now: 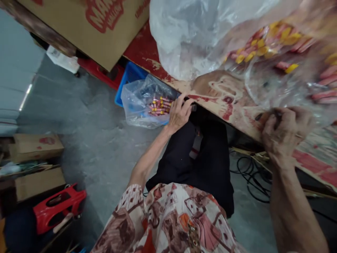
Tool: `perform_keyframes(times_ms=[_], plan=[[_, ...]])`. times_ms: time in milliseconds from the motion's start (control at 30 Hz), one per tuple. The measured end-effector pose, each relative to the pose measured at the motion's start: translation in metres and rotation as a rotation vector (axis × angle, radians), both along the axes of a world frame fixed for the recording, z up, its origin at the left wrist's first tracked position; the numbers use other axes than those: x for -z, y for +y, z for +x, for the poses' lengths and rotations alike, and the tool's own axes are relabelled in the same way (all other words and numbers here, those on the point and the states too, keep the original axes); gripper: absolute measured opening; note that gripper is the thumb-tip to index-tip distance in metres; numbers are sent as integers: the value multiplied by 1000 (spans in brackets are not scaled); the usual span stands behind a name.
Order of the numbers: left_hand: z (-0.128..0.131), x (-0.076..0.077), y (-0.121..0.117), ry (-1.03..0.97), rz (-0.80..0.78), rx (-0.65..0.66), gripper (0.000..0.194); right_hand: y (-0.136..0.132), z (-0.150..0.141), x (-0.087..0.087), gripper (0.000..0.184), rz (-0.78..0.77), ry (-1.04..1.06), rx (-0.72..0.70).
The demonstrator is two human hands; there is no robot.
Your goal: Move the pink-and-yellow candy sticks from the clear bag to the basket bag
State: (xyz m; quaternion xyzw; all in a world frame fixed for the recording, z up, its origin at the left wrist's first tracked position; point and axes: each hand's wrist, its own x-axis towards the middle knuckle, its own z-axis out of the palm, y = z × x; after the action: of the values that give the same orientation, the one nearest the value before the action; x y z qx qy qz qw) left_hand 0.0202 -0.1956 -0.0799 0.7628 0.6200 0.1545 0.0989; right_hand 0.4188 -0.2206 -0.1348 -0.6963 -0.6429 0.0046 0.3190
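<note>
My left hand (180, 112) is at the edge of the worn table (221, 89), beside a clear plastic bag (134, 102). Its fingers are bent and apart, and I see nothing held in them; a small dark piece shows by the fingertips. Several small pink and yellow tube-shaped pieces (161, 106) lie in that bag, which sits in a blue crate (118, 93) below the tabletop. My right hand (285, 131) rests on the table edge with curled fingers, slightly blurred. Whatever its fingers close on is hidden. Beyond it, more pink and yellow pieces (260, 44) lie in and around clear plastic sheeting (184, 42).
A large cardboard box (79, 26) stands at the upper left of the table. Black cables (247, 175) lie coiled on the floor below at right. A red plastic stool (60, 207) and cardboard boxes (39, 146) are at the left.
</note>
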Motion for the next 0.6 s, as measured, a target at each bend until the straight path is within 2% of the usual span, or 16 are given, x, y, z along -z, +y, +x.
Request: perform_keyframes(times_ms=[100,200,267,333,433,500,600], plan=[[-40,9,-34,-22,-193,-107,35,7,5,12,41,37,-2,-11],[-81,15,-47,-167,-312,-160,29,14,12,23,38,173,-31,-40],[-98,13,-53,-232,-329,-224,29,15,12,22,33,307,-30,-90],[-105,7,-62,-283,-336,-339,29,9,7,14,31,423,-3,-151],[-104,2,-79,-345,-327,-470,24,-15,-11,-8,29,506,88,-186],[-102,5,-94,-348,-276,-515,21,-38,-33,-22,28,494,156,-218],[-105,19,-119,-308,-114,-541,20,-67,-74,-36,26,349,250,-399]])
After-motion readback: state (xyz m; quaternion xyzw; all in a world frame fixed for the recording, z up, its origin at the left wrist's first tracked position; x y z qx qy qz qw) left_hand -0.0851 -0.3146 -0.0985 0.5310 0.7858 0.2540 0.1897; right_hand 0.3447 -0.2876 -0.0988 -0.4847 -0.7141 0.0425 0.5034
